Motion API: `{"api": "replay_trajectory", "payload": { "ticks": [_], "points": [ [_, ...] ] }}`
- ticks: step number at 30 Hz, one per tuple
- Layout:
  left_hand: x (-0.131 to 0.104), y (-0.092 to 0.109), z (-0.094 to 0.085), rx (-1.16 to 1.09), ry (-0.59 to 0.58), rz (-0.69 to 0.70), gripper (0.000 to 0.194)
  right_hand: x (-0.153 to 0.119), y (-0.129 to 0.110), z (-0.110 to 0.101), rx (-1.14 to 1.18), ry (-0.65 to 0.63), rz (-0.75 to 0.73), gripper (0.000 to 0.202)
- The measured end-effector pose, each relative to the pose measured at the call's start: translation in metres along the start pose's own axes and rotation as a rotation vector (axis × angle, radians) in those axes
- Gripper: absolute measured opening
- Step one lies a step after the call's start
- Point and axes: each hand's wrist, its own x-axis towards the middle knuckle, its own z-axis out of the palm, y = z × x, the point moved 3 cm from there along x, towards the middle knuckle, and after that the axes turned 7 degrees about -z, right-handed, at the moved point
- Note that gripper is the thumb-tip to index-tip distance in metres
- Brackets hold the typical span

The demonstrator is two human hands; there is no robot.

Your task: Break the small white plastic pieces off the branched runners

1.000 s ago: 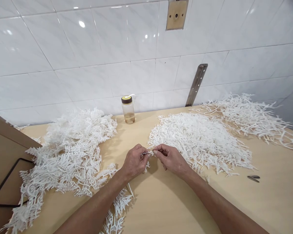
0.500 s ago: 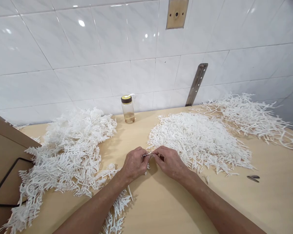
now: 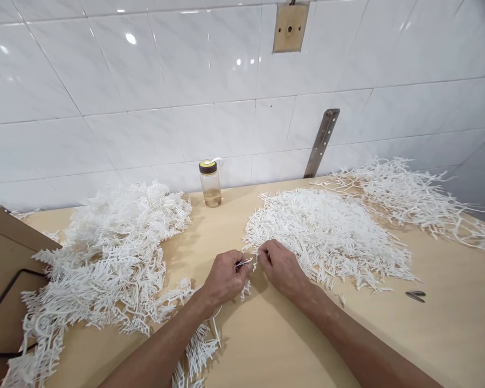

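Note:
My left hand (image 3: 225, 276) is closed on a white branching strand (image 3: 246, 291); its thin tips poke out past the thumb and hang below the fingers. A small dark sliver, perhaps metal, shows between thumb and forefinger. Just to the right, my right hand (image 3: 278, 264) has its fingers curled together at the near-left edge of a heap of short white pieces (image 3: 327, 231). Whatever its fingertips pinch, if anything, is hidden. A narrow gap separates the two hands. Beneath my left forearm lie more white branched strands (image 3: 200, 350).
A large tangle of white strands (image 3: 117, 253) covers the table's left side, beside a brown box-like panel (image 3: 8, 242). A lidded bottle (image 3: 212, 188) stands near the tiled wall. Longer white strands (image 3: 408, 194) lie back right. A small metal tool (image 3: 415, 296) rests at right.
My hands have parted slightly: the right fingertips have drawn away to the right from the left hand. My left hand keeps the strand. The whole view has shifted a little.

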Motion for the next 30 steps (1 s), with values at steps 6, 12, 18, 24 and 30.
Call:
{"api": "replay_trajectory", "payload": {
  "ticks": [6,12,18,24,30],
  "points": [
    [0.008,-0.006,-0.002,-0.246,-0.078,-0.171,0.034,0.001,0.010,-0.007,0.146,0.089,0.186,0.011],
    [0.009,-0.003,-0.006,-0.454,-0.167,-0.269,0.043,0.001,-0.009,-0.015,0.418,0.047,0.138,0.022],
    [0.007,0.003,-0.006,-0.459,-0.213,-0.288,0.046,0.000,-0.016,-0.013,0.456,0.013,0.113,0.019],
    [0.006,0.001,-0.004,-0.436,-0.187,-0.304,0.043,-0.001,-0.018,-0.017,0.467,0.194,0.080,0.011],
    [0.008,-0.001,-0.003,-0.434,-0.192,-0.268,0.044,0.002,-0.024,-0.017,0.371,0.154,-0.073,0.012]
  ]
}}
